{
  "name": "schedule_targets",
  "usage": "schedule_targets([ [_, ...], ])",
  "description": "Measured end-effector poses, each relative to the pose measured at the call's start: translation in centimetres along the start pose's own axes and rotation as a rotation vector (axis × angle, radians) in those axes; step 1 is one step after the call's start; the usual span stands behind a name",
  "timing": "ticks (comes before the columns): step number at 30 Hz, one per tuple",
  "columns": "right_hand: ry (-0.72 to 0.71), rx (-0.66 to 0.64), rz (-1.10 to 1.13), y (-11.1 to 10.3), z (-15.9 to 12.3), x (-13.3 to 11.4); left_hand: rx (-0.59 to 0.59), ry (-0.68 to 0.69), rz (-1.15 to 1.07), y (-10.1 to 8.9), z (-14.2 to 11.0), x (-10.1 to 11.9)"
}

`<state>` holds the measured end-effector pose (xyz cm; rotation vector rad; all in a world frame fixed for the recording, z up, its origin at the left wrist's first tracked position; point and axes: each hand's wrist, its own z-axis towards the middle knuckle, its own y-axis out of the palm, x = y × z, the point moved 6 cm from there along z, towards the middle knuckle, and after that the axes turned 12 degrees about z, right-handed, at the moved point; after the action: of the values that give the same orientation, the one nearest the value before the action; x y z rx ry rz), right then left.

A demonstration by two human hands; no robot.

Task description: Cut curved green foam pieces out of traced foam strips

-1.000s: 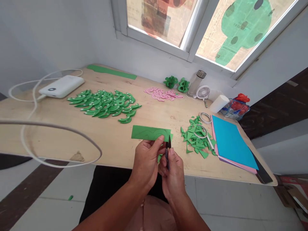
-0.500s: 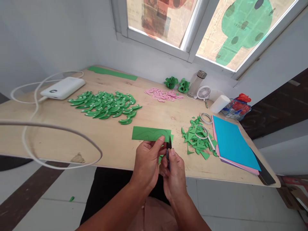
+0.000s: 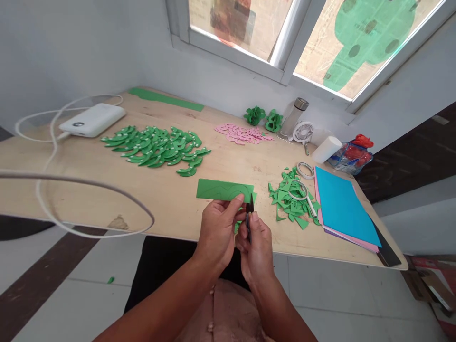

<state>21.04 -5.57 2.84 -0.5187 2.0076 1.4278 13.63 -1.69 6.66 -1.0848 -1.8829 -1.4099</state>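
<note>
Dozens of cut green paper crescents (image 3: 153, 148) lie on the surface (image 3: 235, 161); one line-marked green paper strip (image 3: 213, 189), held toward the near edge, looks mostly uncut — left hand (image 3: 217, 232) fingers pinching it, right hand (image 3: 258, 248) fingers gripping scissors (image 3: 248, 219), blade contact unclear.

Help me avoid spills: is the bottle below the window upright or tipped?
Upright. The bottle stands with its base on the table and its silver cap uppermost.
</note>
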Motion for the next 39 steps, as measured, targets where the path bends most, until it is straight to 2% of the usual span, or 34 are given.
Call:
schedule_targets([
  [25,-0.008,0.031,-0.028,0.27,-0.35,0.1,-0.022,-0.009,-0.028,0.07,-0.21,0.05],
  [39,-0.024,0.038,-0.053,-0.03,-0.36,0.17,-0.003,-0.037,0.0,-0.54,-0.08,-0.45],
])
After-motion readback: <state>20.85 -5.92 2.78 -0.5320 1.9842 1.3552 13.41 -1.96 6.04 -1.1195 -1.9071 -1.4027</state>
